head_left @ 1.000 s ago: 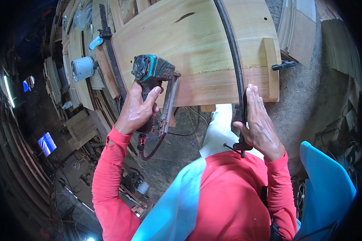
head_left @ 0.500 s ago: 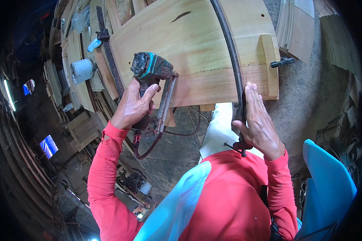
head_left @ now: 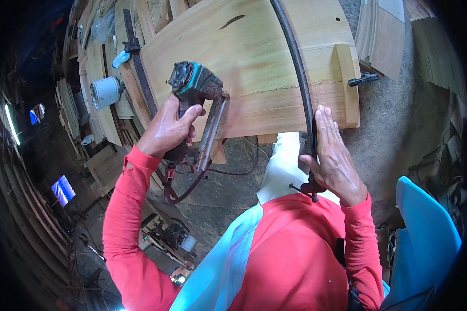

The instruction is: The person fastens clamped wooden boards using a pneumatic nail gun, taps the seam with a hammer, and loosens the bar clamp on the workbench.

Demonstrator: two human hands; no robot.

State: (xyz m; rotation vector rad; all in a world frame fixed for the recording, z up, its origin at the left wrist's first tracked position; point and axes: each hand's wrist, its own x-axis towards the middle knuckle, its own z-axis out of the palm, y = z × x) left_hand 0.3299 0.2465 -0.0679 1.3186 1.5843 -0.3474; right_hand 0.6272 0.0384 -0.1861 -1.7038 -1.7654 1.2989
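Head cam: left unit of a side-by-side fisheye pair, worn on the person's head. Looks steeply down and forward over the red shirt (head_left: pixel 301 249), which fills lower middle. Wooden panel (head_left: pixel 259 57) in upper middle: near edge crosses just above frame centre, near right corner falls right of centre, far side runs out at the top. Left hand (head_left: pixel 172 127) and right hand (head_left: pixel 339 160) within arm's reach of the lens. Upright, unmirrored; straight lines bow toward the rim, corners black.
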